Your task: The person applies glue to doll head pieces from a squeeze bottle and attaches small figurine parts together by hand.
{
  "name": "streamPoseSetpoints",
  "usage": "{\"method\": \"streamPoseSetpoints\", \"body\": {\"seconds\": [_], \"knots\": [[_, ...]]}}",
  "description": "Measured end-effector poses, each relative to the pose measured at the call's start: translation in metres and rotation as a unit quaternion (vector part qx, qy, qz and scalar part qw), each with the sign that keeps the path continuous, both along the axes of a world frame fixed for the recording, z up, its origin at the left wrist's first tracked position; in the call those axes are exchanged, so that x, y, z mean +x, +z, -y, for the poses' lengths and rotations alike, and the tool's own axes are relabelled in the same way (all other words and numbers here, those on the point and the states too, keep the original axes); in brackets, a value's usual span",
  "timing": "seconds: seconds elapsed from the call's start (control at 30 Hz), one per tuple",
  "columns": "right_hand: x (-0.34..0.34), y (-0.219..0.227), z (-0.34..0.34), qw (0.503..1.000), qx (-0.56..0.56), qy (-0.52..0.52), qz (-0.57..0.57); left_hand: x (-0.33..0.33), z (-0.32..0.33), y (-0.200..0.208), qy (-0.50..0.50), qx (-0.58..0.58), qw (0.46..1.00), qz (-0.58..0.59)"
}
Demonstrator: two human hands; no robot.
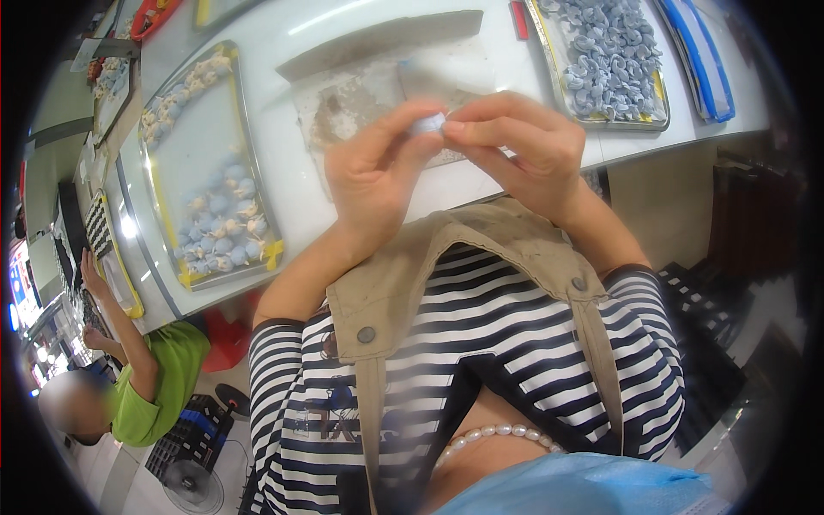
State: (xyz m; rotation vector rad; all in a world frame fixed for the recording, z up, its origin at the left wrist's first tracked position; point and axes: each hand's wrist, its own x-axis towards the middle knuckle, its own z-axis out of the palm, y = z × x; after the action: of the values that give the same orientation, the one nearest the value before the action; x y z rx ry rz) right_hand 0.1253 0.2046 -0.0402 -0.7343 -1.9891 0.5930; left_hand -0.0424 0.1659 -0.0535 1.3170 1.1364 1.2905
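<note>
Held up in front of my chest, a small pale bluish-white piece sits between my two hands; what it is exactly is hard to tell. My left hand pinches it between thumb and forefinger. The thumb and forefinger of my right hand press on its right end. Below the hands lies a stained, pale work sheet, with a raised grey-brown strip along its far edge.
To the left, a yellow-taped tray holds several small blue-grey and cream figures. A tray of many curled grey-blue pieces stands at the far right, beside a blue-edged holder and a red object. A person in green sits at lower left.
</note>
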Motion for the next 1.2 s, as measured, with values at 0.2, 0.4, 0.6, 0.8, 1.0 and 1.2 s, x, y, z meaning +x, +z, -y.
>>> {"method": "streamPoseSetpoints", "body": {"seconds": [0.2, 0.4, 0.6, 0.8, 1.0, 1.2], "knots": [[0.009, -0.005, -0.007, 0.999, -0.023, 0.017, 0.014, -0.001, 0.004, 0.005, -0.041, 0.056, 0.997, 0.013], [0.003, -0.008, -0.004, 0.900, -0.351, 0.218, -0.139, -0.004, 0.006, 0.010, -0.107, -0.002, 0.991, 0.075], [-0.002, -0.012, -0.009, 0.868, -0.379, 0.265, -0.183, -0.005, 0.001, 0.014, -0.131, 0.015, 0.990, 0.052], [0.001, -0.009, -0.010, 0.845, -0.408, 0.284, -0.197, -0.006, -0.002, 0.015, -0.134, 0.064, 0.989, -0.024], [0.007, -0.004, -0.006, 0.855, -0.395, 0.276, -0.191, -0.002, -0.001, 0.018, -0.161, 0.097, 0.982, -0.028], [0.016, -0.004, -0.006, 0.850, -0.399, 0.276, -0.207, 0.005, -0.005, 0.018, -0.175, 0.094, 0.980, -0.020]]}}
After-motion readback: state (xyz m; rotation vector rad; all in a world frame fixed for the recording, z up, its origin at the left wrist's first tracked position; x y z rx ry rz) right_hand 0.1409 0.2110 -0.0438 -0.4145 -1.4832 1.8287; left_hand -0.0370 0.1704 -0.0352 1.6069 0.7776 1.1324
